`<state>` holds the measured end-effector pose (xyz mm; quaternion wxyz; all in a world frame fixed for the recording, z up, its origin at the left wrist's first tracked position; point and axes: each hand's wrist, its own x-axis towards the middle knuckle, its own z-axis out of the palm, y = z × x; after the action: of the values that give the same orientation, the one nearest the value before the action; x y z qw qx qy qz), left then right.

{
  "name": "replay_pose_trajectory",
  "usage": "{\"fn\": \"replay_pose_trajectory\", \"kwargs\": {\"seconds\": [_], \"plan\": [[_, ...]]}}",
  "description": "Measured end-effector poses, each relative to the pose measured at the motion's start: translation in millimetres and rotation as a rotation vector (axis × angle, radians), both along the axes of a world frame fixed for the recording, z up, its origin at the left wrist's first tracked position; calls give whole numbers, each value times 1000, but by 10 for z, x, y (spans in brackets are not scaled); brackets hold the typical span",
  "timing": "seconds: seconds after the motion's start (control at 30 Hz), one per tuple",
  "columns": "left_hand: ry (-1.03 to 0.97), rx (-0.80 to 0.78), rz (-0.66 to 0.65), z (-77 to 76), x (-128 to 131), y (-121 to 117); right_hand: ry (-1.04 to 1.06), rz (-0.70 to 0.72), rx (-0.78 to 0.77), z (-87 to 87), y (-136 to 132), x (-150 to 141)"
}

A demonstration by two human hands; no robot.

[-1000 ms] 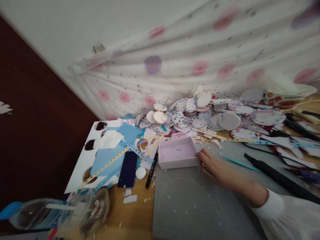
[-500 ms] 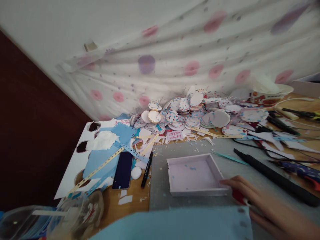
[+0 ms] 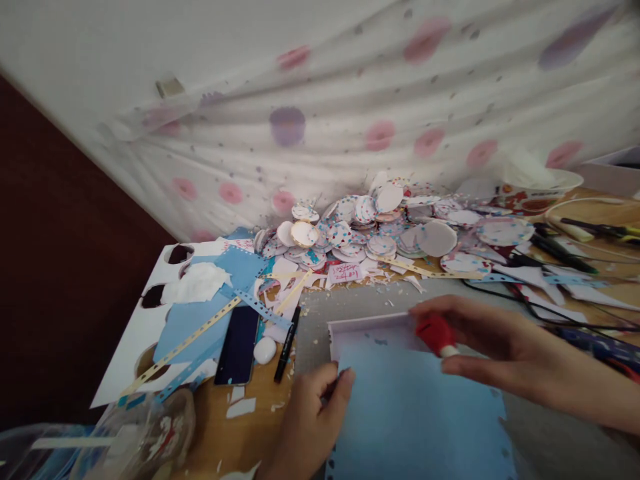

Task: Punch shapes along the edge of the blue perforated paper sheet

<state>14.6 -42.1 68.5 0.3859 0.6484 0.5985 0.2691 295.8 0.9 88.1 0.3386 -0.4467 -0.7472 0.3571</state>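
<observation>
Step in hand looks like lining up the blue sheet (image 3: 420,413) w/ the lilac box (image 3: 367,325). L hand (image 3: 317,417) pinches the sheet's L edge btwn thumb & fingers; R hand (image 3: 493,347) grips a small red item w/ white tip (image 3: 436,335), exact type unclear. Sheet hangs or lies over the near part of the box, just R of L grip; can't tell if they touch. Box's far wall shows beyond the sheet, L of R grip, on the gray mat (image 3: 340,305).

Next move, I'd judge, calls for L pinch to hold the edge steady & square to the box, w/ R fingers free of the red item if both hands are needed on paper.

Around: black marker (image 3: 287,345), white round case (image 3: 265,350) & phone (image 3: 237,347) sit L of L grip, marker nearest. Paper disc pile (image 3: 360,230) is beyond both grips, black cable (image 3: 530,305) beyond R grip. Main obstacle: red item, right by the box's far R corner; loose scraps past the box might also catch.
</observation>
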Motion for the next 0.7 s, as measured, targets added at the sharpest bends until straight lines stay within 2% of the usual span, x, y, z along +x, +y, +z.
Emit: {"fn": "replay_pose_trajectory", "kwargs": {"seconds": [0.07, 0.13, 0.27, 0.37, 0.47, 0.6, 0.7], "plan": [[61, 35, -75, 65, -6, 77, 77, 162, -109, 50, 126, -244], [110, 79, -110, 105, 5, 128, 54, 235, -110, 41, 217, -390], [181, 131, -151, 114, 48, 194, -34, 261, -3, -84, 316, -461], [251, 166, -167, 73, 62, 234, -66, 291, 10, -170, 356, -458], [298, 221, -219, 14, 56, 282, -96, 324, -16, -196, 391, -475], [305, 247, -265, -34, 51, 346, -126, 389, -124, -170, 427, -506], [315, 238, -272, -37, 59, 363, -100, 371, -141, -203, 434, -519]]}}
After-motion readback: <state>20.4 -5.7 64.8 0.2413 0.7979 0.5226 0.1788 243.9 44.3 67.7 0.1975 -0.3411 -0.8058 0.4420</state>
